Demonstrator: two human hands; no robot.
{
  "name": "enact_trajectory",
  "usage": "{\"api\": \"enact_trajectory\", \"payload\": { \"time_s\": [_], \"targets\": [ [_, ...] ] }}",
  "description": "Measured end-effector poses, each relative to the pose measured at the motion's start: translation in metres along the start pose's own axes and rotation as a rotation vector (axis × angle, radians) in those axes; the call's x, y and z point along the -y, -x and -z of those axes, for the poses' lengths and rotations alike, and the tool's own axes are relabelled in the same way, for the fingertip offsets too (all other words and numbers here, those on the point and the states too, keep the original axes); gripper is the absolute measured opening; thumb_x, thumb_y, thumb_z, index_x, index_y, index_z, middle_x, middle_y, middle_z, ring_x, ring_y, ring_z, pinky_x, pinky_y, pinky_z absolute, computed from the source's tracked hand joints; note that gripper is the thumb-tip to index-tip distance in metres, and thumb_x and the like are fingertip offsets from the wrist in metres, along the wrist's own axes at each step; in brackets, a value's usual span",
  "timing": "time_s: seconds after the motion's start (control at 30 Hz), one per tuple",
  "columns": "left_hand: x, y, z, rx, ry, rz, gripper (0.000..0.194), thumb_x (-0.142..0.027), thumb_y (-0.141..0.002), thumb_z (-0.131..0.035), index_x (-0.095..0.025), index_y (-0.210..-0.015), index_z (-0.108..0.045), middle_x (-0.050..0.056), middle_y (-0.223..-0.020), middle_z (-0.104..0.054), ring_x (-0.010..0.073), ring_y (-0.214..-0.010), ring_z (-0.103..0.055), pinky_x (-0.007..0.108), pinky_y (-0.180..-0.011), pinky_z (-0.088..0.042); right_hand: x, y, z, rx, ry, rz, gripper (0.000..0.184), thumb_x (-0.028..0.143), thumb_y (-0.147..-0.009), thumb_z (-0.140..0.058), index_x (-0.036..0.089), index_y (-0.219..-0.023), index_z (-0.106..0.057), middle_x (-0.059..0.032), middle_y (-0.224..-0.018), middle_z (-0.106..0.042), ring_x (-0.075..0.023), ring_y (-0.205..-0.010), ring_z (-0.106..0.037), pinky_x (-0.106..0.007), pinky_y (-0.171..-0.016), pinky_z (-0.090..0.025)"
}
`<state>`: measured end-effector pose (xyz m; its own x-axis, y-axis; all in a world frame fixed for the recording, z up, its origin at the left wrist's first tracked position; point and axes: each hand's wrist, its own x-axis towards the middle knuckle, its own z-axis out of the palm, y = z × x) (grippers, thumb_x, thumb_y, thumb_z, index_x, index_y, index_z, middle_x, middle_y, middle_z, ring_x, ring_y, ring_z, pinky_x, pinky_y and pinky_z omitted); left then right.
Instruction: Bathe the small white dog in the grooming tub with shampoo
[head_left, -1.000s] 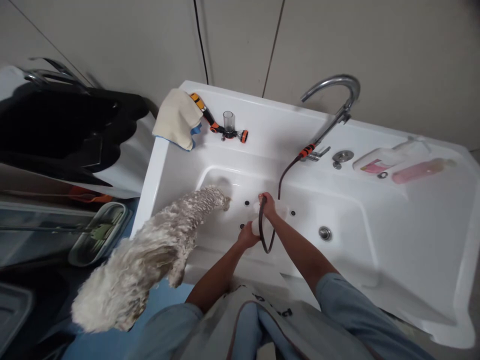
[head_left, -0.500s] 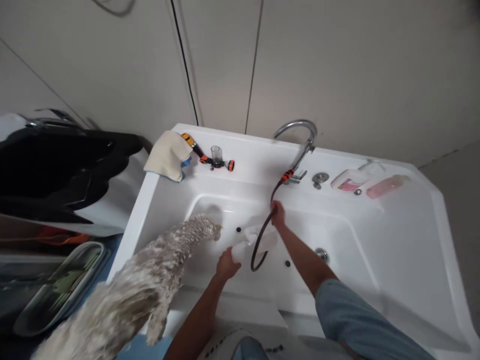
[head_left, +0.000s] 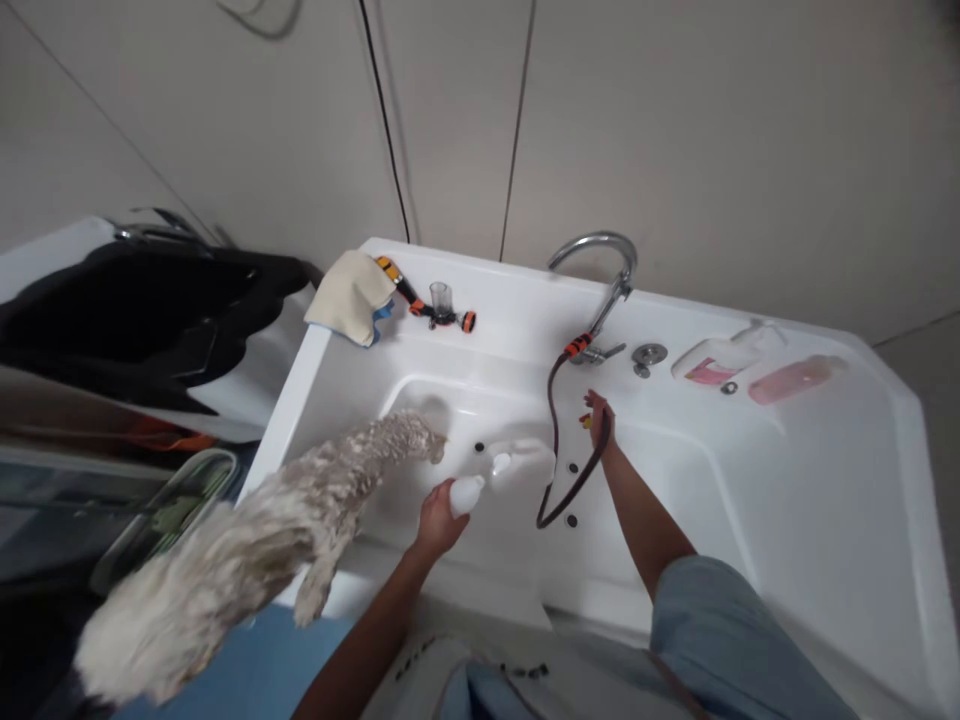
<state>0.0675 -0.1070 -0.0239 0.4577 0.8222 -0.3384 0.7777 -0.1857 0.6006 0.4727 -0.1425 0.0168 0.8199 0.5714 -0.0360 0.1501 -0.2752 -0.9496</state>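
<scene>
The left hand [head_left: 437, 520] is curled around the neck of a white bottle [head_left: 499, 470], which lies nearly level over the tub [head_left: 787, 530] floor, its long axis running right and slightly away. Just left of it a wet dog [head_left: 300, 520] leans over the tub's near rim. Farther in, the right hand [head_left: 600, 420] holds the dark hose [head_left: 559, 480] in loosely bent fingers; the hose loops down, then climbs to the faucet [head_left: 600, 270]. The tub's right half lies open.
</scene>
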Motion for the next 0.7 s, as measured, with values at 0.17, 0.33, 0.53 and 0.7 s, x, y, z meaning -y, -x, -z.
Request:
{"api": "enact_trajectory", "payload": {
  "time_s": [0.17,0.33,0.53,0.7],
  "targets": [
    [-0.048,0.009,0.005,0.261,-0.201,-0.038,0.073,-0.017,-0.090,-0.085,-0.014,-0.158,-0.061,0.021,-0.152,-0.073,0.0347,-0.143,-0.071,0.043,-0.127,-0.050,-0.026,0.143,-0.026,0.443,-0.203,-0.178,0.089,0.101,-0.084,-0.057,0.023,-0.118,-0.080,-0.0171,-0.126,-0.081,-0.0106,-0.057,-0.053,-0.027,-0.049,-0.049],
    [-0.054,0.016,-0.004,0.304,-0.143,-0.144,0.077,-0.015,-0.086,-0.085,-0.012,-0.159,-0.060,0.022,-0.153,-0.071,0.0366,-0.147,-0.067,0.042,-0.126,-0.049,-0.014,0.212,-0.043,0.527,-0.213,-0.329,0.072,0.083,-0.087,-0.070,0.019,-0.120,-0.082,-0.0135,-0.114,-0.079,-0.0101,-0.051,-0.058,-0.028,-0.046,-0.050],
    [-0.035,0.025,-0.004,0.273,0.106,-0.241,0.081,-0.008,-0.072,-0.090,-0.017,-0.150,-0.068,0.016,-0.147,-0.076,0.0371,-0.144,-0.068,0.047,-0.127,-0.051,0.002,0.238,-0.043,0.589,-0.208,-0.349,0.057,0.065,-0.094,-0.076,0.021,-0.129,-0.081,-0.0035,-0.092,-0.077,-0.0110,-0.049,-0.059,-0.026,-0.045,-0.050],
    [-0.031,0.025,0.000,0.272,0.235,-0.304,0.078,-0.009,-0.067,-0.094,-0.014,-0.142,-0.074,0.016,-0.143,-0.078,0.0392,-0.141,-0.069,0.050,-0.126,-0.052,0.021,0.221,-0.034,0.682,-0.065,-0.359,0.060,0.061,-0.078,-0.090,0.023,-0.123,-0.081,0.0037,-0.067,-0.072,-0.0169,-0.048,-0.059,-0.030,-0.043,-0.047]
  ]
}}
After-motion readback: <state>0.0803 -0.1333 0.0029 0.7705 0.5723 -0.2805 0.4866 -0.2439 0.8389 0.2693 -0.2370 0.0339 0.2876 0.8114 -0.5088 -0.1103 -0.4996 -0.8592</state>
